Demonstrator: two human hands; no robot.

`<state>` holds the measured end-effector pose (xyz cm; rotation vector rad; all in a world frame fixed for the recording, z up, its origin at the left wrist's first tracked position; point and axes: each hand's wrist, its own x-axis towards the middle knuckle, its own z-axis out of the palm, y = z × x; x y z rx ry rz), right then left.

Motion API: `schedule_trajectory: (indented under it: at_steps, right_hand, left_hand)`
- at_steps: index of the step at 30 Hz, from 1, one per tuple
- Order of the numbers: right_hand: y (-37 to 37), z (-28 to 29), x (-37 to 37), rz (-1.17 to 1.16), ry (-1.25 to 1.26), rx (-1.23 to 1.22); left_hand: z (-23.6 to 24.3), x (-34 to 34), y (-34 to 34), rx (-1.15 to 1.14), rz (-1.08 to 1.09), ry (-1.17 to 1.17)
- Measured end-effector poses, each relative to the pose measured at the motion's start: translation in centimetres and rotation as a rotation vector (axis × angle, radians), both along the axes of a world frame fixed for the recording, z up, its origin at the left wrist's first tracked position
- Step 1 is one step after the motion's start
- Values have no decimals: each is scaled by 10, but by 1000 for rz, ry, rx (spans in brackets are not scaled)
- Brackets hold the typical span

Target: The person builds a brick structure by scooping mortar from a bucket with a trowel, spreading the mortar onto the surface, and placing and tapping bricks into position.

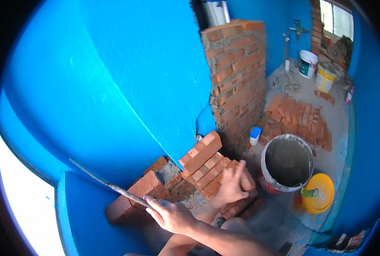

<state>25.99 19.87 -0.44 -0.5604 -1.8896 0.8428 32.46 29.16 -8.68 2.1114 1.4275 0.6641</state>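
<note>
My arms cross in front of me. From the lower right, my right hand [175, 217] reaches left, its fingers wrapped round the handle of a trowel [132, 197] whose thin blade, seen edge-on, points up and left. My left hand [231, 185] comes from the lower left and grips a red brick [248, 182] on the near side of a brick stack [207, 168]. Left of that stack, a low brick course [145, 187] runs along the blue wall, with grey mortar [168, 172] on it. Part of the held brick is hidden behind the fingers.
A bucket of grey mortar [289, 160] stands to the right, beside a yellow lid [324, 205]. Behind it are a small white pot with a blue top [255, 135] and a brick pile [301, 117]. A brick wall end [237, 72] rises ahead; two more buckets stand farther back.
</note>
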Motion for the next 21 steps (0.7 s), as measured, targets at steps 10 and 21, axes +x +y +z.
schedule_trajectory:
  at_steps: [10,21]
  right_hand:
    - [1,5,11,238,-19,-84]
    - [-2,7,6,323,3,-164]
  left_hand:
    - [-24,-109,-65,-122,246,-278]
    - [-52,-132,-82,16,260,26]
